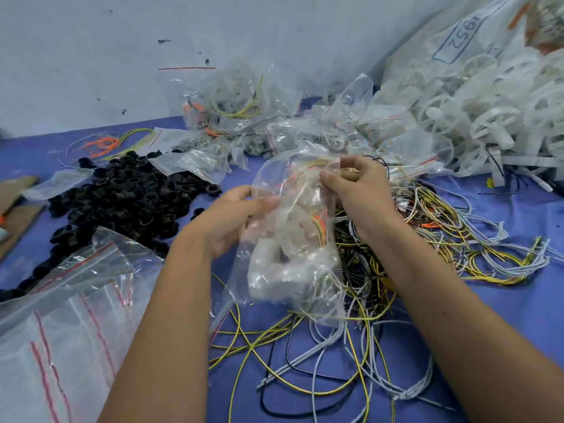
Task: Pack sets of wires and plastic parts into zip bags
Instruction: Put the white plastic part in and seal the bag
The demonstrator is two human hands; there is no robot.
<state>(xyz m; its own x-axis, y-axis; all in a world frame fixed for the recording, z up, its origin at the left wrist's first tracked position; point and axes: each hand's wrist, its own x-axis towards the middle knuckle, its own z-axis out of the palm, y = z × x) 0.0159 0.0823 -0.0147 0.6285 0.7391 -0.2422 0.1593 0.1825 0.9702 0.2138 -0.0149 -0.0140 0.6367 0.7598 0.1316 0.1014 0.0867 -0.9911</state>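
While held up over the tangle of yellow, white and black wires [351, 300], clear zip bag [290, 239] with white plastic parts and orange wires inside. Left hand [235, 221] gripping bag's side, right hand [357, 184] pinching the mouth, likely steadying it to seal. Left of bag, black plastic rings [128, 196]. Far right of bag, white sack [464, 41] marked "1952".

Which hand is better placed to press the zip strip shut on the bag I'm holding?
Probably the right hand: it already pinches the top edge of the zip bag, where the opening is. The left hand grips the bag's side lower down, steadying it.
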